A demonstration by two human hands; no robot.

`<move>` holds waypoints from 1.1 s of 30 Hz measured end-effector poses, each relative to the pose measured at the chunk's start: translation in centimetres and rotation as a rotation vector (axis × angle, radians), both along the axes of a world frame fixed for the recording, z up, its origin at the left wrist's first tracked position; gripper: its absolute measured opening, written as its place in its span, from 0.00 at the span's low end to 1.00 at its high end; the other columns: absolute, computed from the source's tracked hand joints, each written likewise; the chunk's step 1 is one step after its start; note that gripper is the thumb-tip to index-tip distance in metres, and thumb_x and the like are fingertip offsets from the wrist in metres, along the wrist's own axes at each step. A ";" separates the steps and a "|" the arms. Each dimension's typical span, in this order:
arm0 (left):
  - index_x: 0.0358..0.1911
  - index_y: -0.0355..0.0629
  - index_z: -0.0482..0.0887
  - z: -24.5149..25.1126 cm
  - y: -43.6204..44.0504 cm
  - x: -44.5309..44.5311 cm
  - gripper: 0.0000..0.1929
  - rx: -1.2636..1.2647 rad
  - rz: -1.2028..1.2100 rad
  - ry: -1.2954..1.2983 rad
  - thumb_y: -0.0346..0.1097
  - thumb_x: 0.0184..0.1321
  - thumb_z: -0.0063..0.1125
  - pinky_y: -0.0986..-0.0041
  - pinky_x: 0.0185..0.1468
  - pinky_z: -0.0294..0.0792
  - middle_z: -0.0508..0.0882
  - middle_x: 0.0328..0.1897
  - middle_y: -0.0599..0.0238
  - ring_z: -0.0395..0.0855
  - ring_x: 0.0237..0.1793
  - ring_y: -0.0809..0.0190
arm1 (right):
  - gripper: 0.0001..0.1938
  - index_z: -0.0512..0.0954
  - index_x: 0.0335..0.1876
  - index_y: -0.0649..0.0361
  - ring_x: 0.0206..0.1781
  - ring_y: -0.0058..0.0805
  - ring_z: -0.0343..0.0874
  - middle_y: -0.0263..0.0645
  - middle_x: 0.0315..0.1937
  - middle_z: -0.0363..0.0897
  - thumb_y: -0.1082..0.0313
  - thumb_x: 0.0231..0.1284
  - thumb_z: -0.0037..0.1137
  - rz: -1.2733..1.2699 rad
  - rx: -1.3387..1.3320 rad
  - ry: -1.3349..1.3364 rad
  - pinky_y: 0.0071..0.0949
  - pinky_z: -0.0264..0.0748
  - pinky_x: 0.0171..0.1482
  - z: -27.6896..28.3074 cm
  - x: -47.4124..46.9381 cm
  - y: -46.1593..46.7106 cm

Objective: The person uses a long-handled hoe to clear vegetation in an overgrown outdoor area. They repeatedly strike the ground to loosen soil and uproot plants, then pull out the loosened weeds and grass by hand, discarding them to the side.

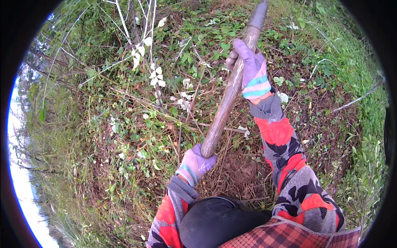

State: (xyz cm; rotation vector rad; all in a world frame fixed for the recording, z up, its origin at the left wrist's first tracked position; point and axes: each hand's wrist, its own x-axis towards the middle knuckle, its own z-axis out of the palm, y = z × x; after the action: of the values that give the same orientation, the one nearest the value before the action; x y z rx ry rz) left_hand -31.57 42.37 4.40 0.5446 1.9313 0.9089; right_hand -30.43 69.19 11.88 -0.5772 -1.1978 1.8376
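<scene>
A long wooden tool handle [228, 99] slants across the middle, its upper end fitted into a dark metal socket [258, 15] that runs out of the top edge, so the tool's head is hidden. Around the shaft below the socket my right hand [248, 63] is closed, in a purple-coated knit glove with a pink and blue cuff. Near the butt end my left hand [197, 162], gloved alike, grips the same handle. Both forearms wear patterned red, grey and black sleeves.
Low green weeds and dry stems cover the sloping ground. Thin bare branches [122, 21] and pale wilted leaves [156, 76] stand at upper left. Reddish bare soil [242, 170] shows below the handle. My dark-clothed knee [217, 220] and a checked cloth [279, 234] are at the bottom.
</scene>
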 end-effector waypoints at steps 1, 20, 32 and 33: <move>0.40 0.33 0.77 1.0 1.2 -0.1 0.21 -0.017 -0.061 -0.023 0.42 0.49 0.66 0.74 0.29 0.71 0.81 0.24 0.64 0.76 0.22 0.68 | 0.13 0.71 0.40 0.59 0.21 0.19 0.74 0.31 0.20 0.73 0.60 0.62 0.60 -0.084 -0.048 -0.037 0.20 0.74 0.25 -2.0 -0.3 1.3; 0.48 0.37 0.79 5.1 -27.0 12.1 0.21 -0.364 0.424 -0.461 0.36 0.51 0.69 0.73 0.46 0.72 0.84 0.41 0.63 0.79 0.38 0.67 | 0.20 0.77 0.48 0.60 0.43 0.25 0.77 0.38 0.37 0.79 0.50 0.62 0.58 1.394 -0.819 -0.367 0.29 0.73 0.46 -16.9 12.4 -29.1; 0.37 0.37 0.78 2.6 -22.5 4.6 0.08 -0.189 0.187 -0.213 0.29 0.54 0.61 0.80 0.26 0.69 0.78 0.23 0.74 0.74 0.21 0.75 | 0.30 0.56 0.62 0.66 0.37 0.27 0.80 0.36 0.34 0.76 0.71 0.58 0.60 0.634 -0.170 0.111 0.29 0.77 0.43 -1.8 2.1 -15.0; 0.36 0.37 0.77 3.3 -17.5 2.9 0.09 -0.121 0.191 -0.142 0.29 0.53 0.61 0.79 0.24 0.68 0.78 0.22 0.74 0.73 0.19 0.75 | 0.27 0.56 0.59 0.63 0.31 0.22 0.78 0.37 0.32 0.75 0.73 0.58 0.59 0.440 -0.107 0.204 0.21 0.76 0.33 -0.7 0.0 -14.2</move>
State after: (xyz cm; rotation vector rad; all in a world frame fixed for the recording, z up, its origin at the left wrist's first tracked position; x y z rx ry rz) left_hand -28.63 24.83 7.74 0.2208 1.9170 0.9170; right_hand -30.40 54.96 11.21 -0.1807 -1.1556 2.2782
